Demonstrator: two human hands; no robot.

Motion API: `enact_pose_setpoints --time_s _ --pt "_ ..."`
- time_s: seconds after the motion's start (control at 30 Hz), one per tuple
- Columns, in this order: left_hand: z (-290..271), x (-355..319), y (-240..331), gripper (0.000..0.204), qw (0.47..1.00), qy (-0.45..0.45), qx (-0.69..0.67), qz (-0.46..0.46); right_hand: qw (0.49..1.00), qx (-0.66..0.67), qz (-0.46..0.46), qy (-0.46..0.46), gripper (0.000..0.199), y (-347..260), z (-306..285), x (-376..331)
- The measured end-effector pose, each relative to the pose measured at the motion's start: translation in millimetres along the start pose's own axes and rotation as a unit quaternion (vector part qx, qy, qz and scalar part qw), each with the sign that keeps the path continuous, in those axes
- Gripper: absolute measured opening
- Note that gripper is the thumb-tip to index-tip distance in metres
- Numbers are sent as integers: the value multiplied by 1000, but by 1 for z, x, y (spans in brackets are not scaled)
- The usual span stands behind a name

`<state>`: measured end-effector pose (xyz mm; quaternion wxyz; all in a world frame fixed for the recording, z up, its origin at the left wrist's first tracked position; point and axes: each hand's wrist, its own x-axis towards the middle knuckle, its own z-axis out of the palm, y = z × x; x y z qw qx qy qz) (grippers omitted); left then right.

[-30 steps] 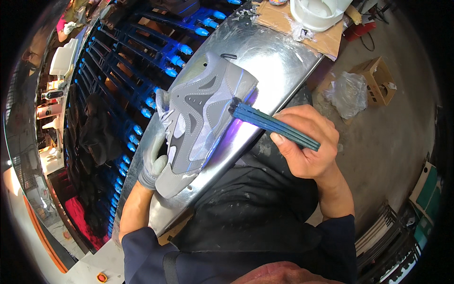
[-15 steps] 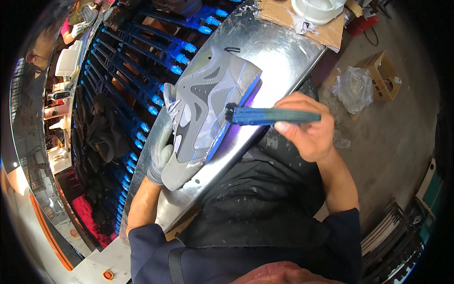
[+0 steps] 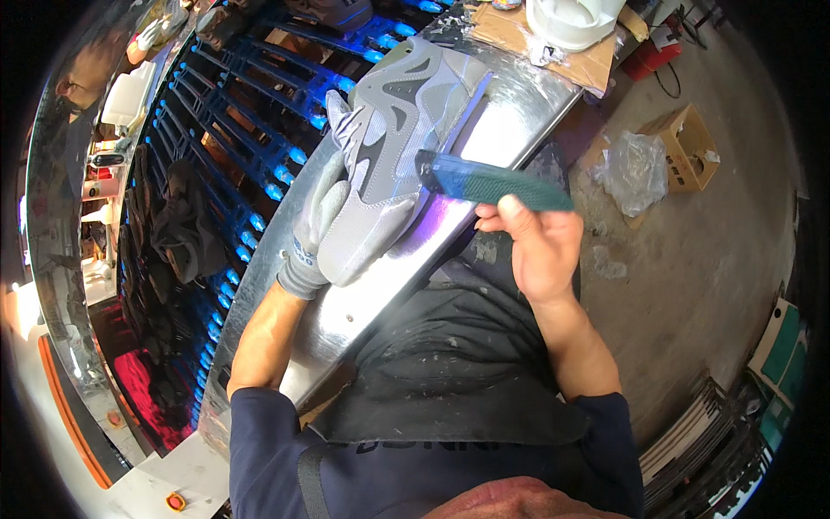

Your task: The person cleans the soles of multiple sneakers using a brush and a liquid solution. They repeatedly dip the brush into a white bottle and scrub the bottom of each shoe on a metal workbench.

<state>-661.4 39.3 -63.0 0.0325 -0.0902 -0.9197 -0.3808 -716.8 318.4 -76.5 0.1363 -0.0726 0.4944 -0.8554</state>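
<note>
A grey sneaker [image 3: 393, 147] lies tilted over the metal bench, its toe toward me and its lower edge on the right, where a blue-violet tint shows. My left hand [image 3: 318, 227], in a grey knitted glove, holds it from the left near the toe, with some fingers hidden beneath it. My bare right hand [image 3: 546, 246] pinches a flat blue-green brush [image 3: 497, 183] between thumb and fingers. The brush's dark tip meets or overlaps the sneaker's right side near its lower edge; whether it touches cannot be told.
Left of the metal bench [image 3: 324, 324] runs a rack of dark rods with blue tips [image 3: 278, 191], carrying dark shoes [image 3: 188, 229]. A white container [image 3: 572, 24] stands on cardboard at the bench's far end. An open cardboard box [image 3: 690, 147] and clear plastic [image 3: 635, 173] lie on the floor.
My left hand and the sneaker have moved away from me and slightly right. The brush has turned its broad face up, its tip now higher along the sneaker's side; my right hand has shifted slightly left.
</note>
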Motion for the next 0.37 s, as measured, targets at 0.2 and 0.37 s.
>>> enact_pose_setpoints --time_s 0.2,0.37 --pt "8 -5 -3 68 956 15 -232 -177 976 -193 -83 -56 14 -40 -6 7" --pt "-3 -3 -17 62 943 57 229 235 972 -197 -92 -89 12 -43 -7 24"
